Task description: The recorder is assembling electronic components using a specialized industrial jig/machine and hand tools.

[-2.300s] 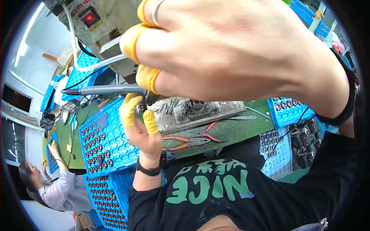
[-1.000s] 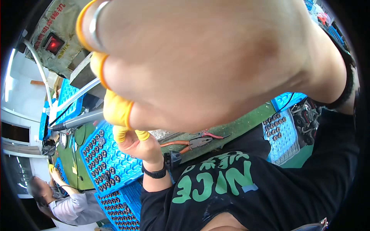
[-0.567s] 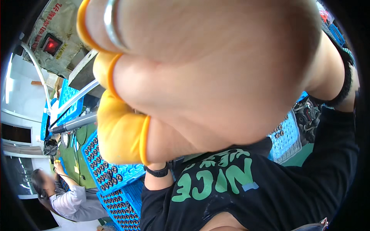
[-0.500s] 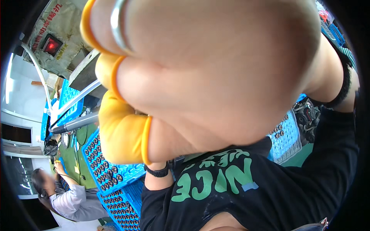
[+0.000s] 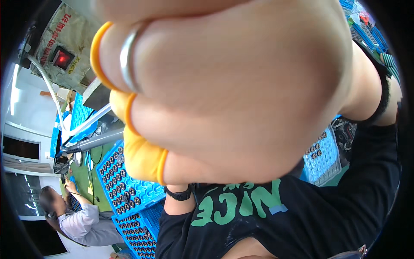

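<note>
A right hand (image 5: 241,90) in yellow finger cots filled the view – fingers curled, grip unclear – with the blue parts tray (image 5: 123,181) below-left, nearer the mostly hidden left hand, only its wristband (image 5: 179,194) visible.

Blue compartment trays (image 5: 123,181) loaded with small round dark parts cover the green counter (image 5: 95,190), with another blue tray (image 5: 321,157) on the far side. A grey tube (image 5: 92,141) runs across above them, beside a white hose (image 5: 51,93). A box-like machine with a lit red switch (image 5: 60,57) stands behind. A co-worker in a grey sleeve (image 5: 82,220) sits at the counter's end.
</note>
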A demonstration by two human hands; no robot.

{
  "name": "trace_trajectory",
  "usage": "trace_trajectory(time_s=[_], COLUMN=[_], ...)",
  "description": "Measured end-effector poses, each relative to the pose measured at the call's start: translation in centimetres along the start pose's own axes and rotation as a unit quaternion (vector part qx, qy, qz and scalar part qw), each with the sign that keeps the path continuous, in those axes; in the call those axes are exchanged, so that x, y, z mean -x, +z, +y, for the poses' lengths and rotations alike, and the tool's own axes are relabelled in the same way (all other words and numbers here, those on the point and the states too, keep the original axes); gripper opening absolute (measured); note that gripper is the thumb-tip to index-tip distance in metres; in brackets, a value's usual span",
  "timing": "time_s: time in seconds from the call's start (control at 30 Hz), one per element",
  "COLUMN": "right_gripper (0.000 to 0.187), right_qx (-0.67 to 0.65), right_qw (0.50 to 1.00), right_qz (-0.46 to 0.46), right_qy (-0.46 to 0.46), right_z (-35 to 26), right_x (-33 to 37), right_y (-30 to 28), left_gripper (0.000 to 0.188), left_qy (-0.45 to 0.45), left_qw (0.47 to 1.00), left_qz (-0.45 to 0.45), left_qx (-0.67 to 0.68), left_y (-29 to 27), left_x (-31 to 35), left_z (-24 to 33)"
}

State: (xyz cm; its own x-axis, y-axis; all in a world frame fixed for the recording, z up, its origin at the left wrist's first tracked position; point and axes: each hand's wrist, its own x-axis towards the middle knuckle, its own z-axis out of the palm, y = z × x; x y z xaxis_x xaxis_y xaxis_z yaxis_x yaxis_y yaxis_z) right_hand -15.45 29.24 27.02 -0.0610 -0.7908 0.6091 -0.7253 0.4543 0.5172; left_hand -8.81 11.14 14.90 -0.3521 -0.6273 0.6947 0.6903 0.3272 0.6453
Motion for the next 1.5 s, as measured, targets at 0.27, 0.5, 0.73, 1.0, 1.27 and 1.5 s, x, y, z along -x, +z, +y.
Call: trace_trajectory(time_s=[0.27, 0.5, 0.73, 1.0, 1.27, 1.5], right_gripper=[0.033, 0.033, 0.034, 0.034, 0.034, 0.035], right_qx=[0.023, 0.042, 0.056, 0.048, 0.042, 0.031], right_qw=[0.999, 0.998, 0.994, 0.993, 0.991, 0.992], right_qz=[0.022, 0.052, 0.06, 0.054, 0.052, 0.043], right_qy=[-0.022, 0.016, 0.068, 0.097, 0.119, 0.118], right_z=[0.7, 0.5, 0.5, -0.1, -0.4, -0.7], right_x=[-1.5, -1.0, 0.9, 1.9, 2.6, 3.0], right_y=[-0.4, -0.7, -1.0, -0.5, -0.1, 0.6], left_gripper=[0.03, 0.044, 0.043, 0.019, 0.027, 0.024], left_qy=[-0.221, -0.007, -0.013, 0.0, 0.016, 0.014], left_qw=[0.938, 0.991, 0.986, 0.992, 0.991, 0.99], left_qz=[-0.028, -0.124, -0.061, 0.032, -0.082, -0.1], left_qx=[0.267, -0.046, 0.152, 0.118, 0.105, 0.099], left_y=[-3.7, -5.4, -3.2, 0.1, -3.8, -5.8], left_x=[0.9, 1.1, 1.4, 0.9, 0.3, 0.4], left_z=[-2.0, -2.9, -2.6, -0.5, -3.1, -4.7])
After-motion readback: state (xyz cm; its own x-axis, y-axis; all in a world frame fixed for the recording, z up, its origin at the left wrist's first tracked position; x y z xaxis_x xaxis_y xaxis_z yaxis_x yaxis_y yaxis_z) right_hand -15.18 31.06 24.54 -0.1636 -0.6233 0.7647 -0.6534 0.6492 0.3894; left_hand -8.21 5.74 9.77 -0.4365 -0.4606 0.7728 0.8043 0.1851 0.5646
